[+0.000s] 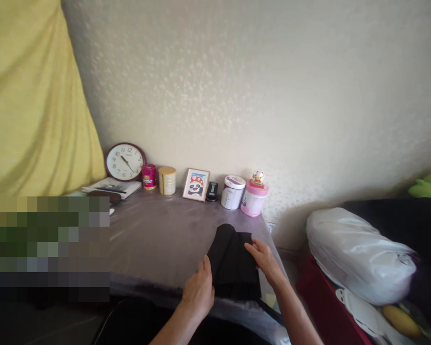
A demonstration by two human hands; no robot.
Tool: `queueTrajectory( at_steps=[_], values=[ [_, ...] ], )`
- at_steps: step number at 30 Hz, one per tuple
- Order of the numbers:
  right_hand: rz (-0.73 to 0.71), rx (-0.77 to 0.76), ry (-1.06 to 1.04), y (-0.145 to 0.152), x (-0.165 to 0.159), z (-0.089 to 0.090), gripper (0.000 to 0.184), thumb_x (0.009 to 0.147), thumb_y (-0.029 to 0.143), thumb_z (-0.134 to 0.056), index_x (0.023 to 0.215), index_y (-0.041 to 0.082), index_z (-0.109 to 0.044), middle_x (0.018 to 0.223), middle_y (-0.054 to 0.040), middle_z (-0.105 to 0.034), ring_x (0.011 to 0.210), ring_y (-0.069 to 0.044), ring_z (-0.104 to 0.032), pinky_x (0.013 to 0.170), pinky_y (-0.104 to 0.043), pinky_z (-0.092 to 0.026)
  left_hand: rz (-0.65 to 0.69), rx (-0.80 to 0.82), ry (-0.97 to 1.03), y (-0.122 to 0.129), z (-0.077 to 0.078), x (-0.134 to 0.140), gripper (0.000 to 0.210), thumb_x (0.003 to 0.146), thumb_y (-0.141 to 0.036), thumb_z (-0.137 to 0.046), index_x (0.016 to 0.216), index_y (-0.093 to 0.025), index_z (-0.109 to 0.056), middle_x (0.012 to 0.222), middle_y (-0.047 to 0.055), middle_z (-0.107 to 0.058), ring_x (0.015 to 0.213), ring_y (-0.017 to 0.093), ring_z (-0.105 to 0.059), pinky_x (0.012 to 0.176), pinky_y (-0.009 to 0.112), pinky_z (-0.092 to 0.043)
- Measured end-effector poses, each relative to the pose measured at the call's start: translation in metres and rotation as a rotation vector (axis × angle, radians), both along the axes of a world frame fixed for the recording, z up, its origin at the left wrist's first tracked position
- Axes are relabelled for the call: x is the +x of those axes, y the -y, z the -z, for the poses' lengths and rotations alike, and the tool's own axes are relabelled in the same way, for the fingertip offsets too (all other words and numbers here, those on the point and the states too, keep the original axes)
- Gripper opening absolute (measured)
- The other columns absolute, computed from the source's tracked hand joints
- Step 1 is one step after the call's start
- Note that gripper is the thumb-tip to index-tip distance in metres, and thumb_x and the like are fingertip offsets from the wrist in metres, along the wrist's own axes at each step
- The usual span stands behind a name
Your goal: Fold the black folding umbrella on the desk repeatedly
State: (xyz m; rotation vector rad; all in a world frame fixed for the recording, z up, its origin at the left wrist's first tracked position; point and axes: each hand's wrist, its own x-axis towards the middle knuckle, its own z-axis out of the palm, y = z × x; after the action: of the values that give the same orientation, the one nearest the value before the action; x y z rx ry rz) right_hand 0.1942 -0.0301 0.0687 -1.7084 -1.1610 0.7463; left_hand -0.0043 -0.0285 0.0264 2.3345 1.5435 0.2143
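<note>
A folded piece of black fabric [234, 266] is held up over the front right part of the table [158, 239]. It has a rounded top at one side and a straighter edge at the other; what kind of article it is, I cannot make out. My left hand [198, 290] grips its left edge, with the thumb hidden or only partly visible. On the opposite side, my right hand [264, 258] pinches the upper right edge between thumb and fingers. A dark strap-like strip [271, 311] runs down from the lower right corner beneath my right forearm.
Along the wall stand a clock [125, 162], a pink can [149, 177], a yellow-lidded can [167, 181], a panda picture [196, 185], a white tub [232, 192] and a pink jar [254, 199] topped by a figurine. A white plastic bag [359, 254] lies at right.
</note>
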Motion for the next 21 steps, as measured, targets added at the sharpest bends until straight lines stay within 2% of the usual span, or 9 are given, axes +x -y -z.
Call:
queueTrajectory(
  at_steps=[3,5,8,10,15,18,21],
  values=[
    [-0.029,0.061,-0.068,-0.015,-0.014,-0.009,0.032,0.07,0.045,-0.056,0.084,0.017,-0.059,0.051,0.0063,-0.048,0.043,-0.009,-0.046,0.036,-0.019,-0.033,0.002,0.005,-0.015,0.0,0.0,0.001,0.07,0.071,-0.005,-0.048,0.137,-0.003,-0.024,0.119,0.022,-0.052,0.089,0.027,-0.064,0.072,0.032,-0.049],
    [-0.042,0.097,-0.121,-0.03,-0.023,-0.007,0.036,0.07,0.047,-0.057,0.089,0.016,-0.059,0.056,0.004,-0.054,0.049,-0.011,-0.052,0.04,-0.021,-0.038,0.001,0.006,-0.022,0.0,0.001,0.002,0.073,0.069,-0.003,-0.048,0.137,-0.002,-0.024,0.117,0.022,-0.053,0.088,0.027,-0.065,0.072,0.032,-0.049],
    [-0.045,0.128,-0.161,-0.052,-0.035,0.009,0.042,0.07,0.046,-0.058,0.098,0.014,-0.059,0.065,-0.0003,-0.062,0.059,-0.016,-0.059,0.049,-0.024,-0.044,-0.008,0.003,-0.031,0.001,0.002,0.006,0.077,0.065,-0.001,-0.049,0.138,-0.004,-0.024,0.119,0.022,-0.052,0.085,0.025,-0.066,0.071,0.03,-0.05],
    [-0.035,0.117,-0.115,-0.064,-0.041,0.022,0.043,0.07,0.042,-0.059,0.101,0.013,-0.059,0.068,-0.0016,-0.064,0.063,-0.017,-0.061,0.053,-0.026,-0.047,-0.015,0.001,-0.033,0.002,0.002,0.008,0.077,0.064,0.0,-0.048,0.137,-0.005,-0.025,0.123,0.023,-0.05,0.084,0.025,-0.066,0.072,0.029,-0.051],
    [-0.099,-0.02,0.013,-0.077,-0.048,0.037,0.037,0.074,0.037,-0.054,0.101,0.012,-0.057,0.068,-0.0022,-0.066,0.063,-0.017,-0.064,0.053,-0.026,-0.048,0.029,-0.028,-0.056,0.002,0.0,0.005,0.07,0.067,0.001,-0.044,0.136,-0.004,-0.029,0.135,0.026,-0.04,0.091,0.027,-0.064,0.078,0.033,-0.051],
    [-0.197,-0.038,0.031,-0.077,-0.048,0.037,0.032,0.079,0.04,-0.047,0.097,0.014,-0.054,0.07,-0.0034,-0.068,0.064,-0.016,-0.066,0.053,-0.025,-0.048,0.072,-0.059,-0.007,0.0,-0.002,-0.007,0.067,0.071,-0.007,-0.048,0.136,-0.006,-0.028,0.136,0.023,-0.039,0.096,0.027,-0.063,0.082,0.035,-0.049],
    [-0.257,-0.017,0.105,-0.075,-0.049,0.036,0.028,0.082,0.039,-0.044,0.092,0.017,-0.056,0.077,-0.0047,-0.071,0.066,-0.015,-0.066,0.055,-0.024,-0.047,0.069,-0.078,0.095,-0.001,-0.009,-0.022,0.06,0.077,-0.025,-0.05,0.131,-0.007,-0.034,0.128,0.02,-0.049,0.103,0.029,-0.059,0.087,0.039,-0.047]
  ],
)
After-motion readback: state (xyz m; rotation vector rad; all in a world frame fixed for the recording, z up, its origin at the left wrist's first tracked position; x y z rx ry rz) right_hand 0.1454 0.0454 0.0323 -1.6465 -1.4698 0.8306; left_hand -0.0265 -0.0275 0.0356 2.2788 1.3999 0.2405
